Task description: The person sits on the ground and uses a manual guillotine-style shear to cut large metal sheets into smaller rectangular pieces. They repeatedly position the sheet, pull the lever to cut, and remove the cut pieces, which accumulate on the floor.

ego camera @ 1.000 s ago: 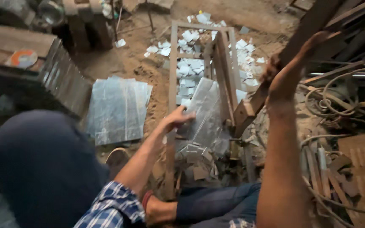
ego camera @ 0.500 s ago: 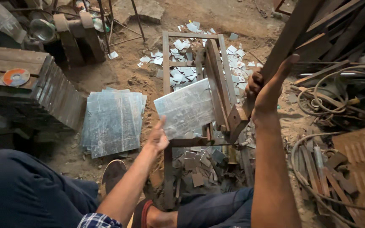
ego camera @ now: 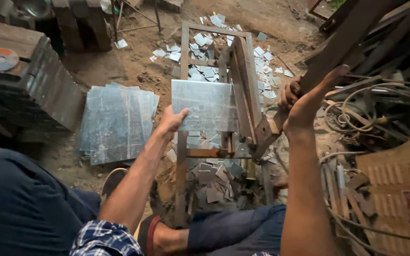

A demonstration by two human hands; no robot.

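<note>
Left hand: the left hand (ego camera: 172, 121) pinched the left edge of a flat, grey, rectangular metal sheet (ego camera: 204, 105), thumb on top, fingers underneath.
Sheet: it lay level across the upright rails of a rusty iron shear frame (ego camera: 184, 95), its right edge against the frame's slanted blade bar (ego camera: 243, 90).
Right hand: the right hand (ego camera: 304, 102) was wrapped tight around a long, dark, rusty lever handle (ego camera: 338, 45) that ran up toward the top right corner.
Lever: its lower end met the frame at a rusty pivot block (ego camera: 265, 132).
Stack: a pile of large grey metal sheets (ego camera: 117, 121) lay on the dirt ground (ego camera: 129, 66), left of the frame and apart from it.
Offcuts: small, pale square metal pieces (ego camera: 205, 42) lay scattered on the ground behind the frame; darker ones (ego camera: 214, 178) were heaped inside its base.
Bench: a dark wooden block (ego camera: 29, 80) at the left edge carried a round orange and grey cutting disc (ego camera: 0, 59).
Scrap: coiled wire (ego camera: 361, 111) lay at the right edge.
</note>
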